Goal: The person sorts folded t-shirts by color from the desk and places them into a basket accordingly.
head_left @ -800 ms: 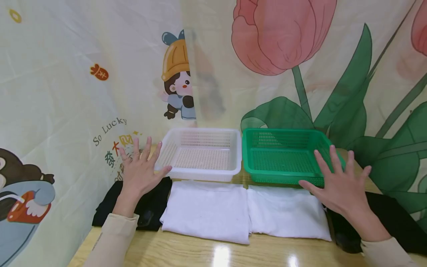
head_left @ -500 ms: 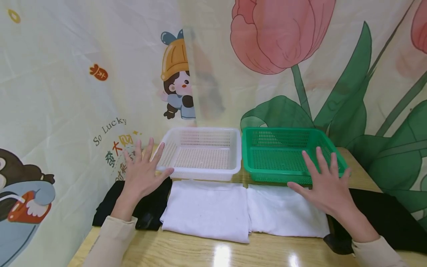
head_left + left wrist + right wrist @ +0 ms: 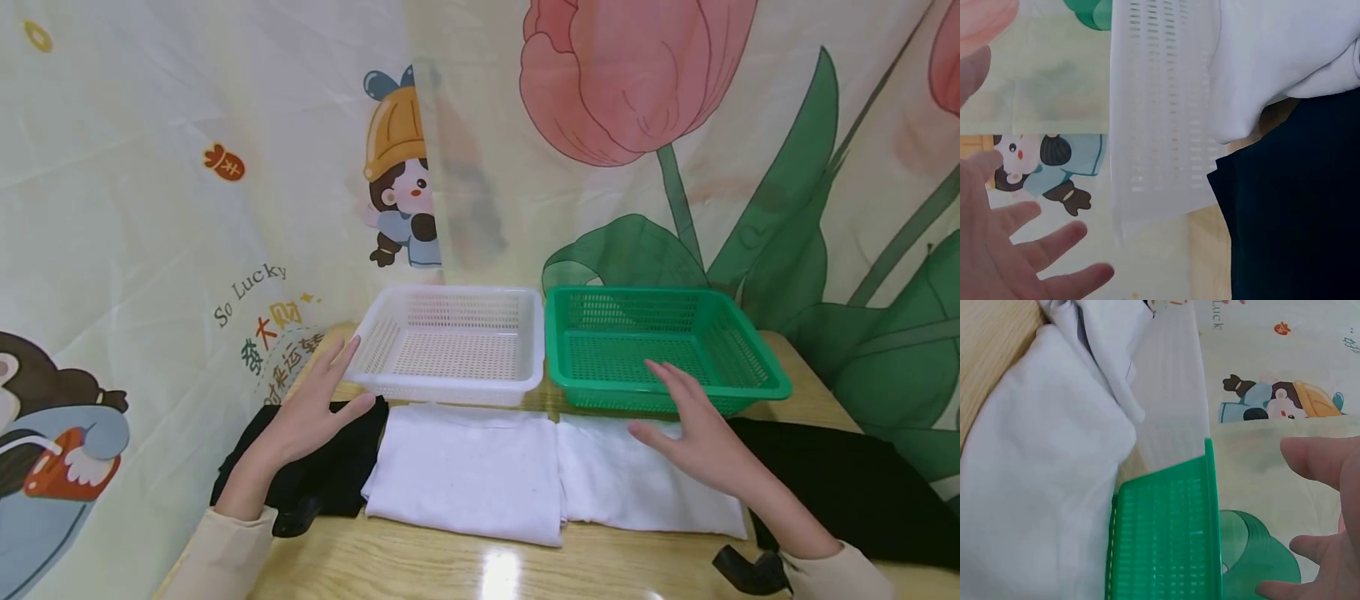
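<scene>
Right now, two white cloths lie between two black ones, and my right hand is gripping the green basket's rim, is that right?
Not quite: your right hand grips nothing. The right wrist view shows its fingers apart from the green basket. Two white cloths do lie between two black ones.

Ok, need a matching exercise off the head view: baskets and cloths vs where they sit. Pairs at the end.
Things
1. white basket
2. black cloths
3. green basket
4. white cloths

Places
A. right-hand one of the pair at the back of the table
B. side by side in the middle of the front row
C. left-hand one of the pair at the back of the table
D. one at each end of the front row

Pairs: 1-C, 2-D, 3-A, 4-B
</scene>
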The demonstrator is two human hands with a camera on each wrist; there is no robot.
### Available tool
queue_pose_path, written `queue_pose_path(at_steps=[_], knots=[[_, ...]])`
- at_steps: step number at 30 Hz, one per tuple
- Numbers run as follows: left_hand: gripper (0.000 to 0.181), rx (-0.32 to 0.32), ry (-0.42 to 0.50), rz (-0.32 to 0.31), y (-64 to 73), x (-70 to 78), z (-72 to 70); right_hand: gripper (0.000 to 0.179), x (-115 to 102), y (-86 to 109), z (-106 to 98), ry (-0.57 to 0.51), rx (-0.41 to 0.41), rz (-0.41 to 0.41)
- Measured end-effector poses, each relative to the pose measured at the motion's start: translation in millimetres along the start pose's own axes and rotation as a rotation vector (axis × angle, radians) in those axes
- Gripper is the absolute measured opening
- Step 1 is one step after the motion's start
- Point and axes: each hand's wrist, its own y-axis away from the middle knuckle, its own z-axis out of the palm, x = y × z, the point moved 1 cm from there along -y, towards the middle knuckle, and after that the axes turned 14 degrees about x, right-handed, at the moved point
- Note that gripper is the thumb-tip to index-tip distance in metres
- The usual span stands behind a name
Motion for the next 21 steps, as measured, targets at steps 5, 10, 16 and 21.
queue_pose_path(at_steps=[5, 10, 16, 21], knots=[[0.085, -0.048, 0.195, -0.022, 6.6, -3.8, -4.7, 0.082, -5, 2.3, 0, -0.083, 0.041, 0.013], [0.073, -0.106, 0.329, -0.066, 11.7, -7.8, -7.7, 0.075, -11, 3.5, -1, -0.191, -0.005, 0.072], [0.063, -0.235, 0.516, -0.131, 14.3, -11.3, -6.7, 0.079, -16, 6.6, 6, -0.376, -0.198, 0.265], [0.055, -0.341, 0.642, -0.21, 14.0, -12.5, -0.8, 0.075, -23, 7.2, 18, -0.589, -0.302, 0.362]])
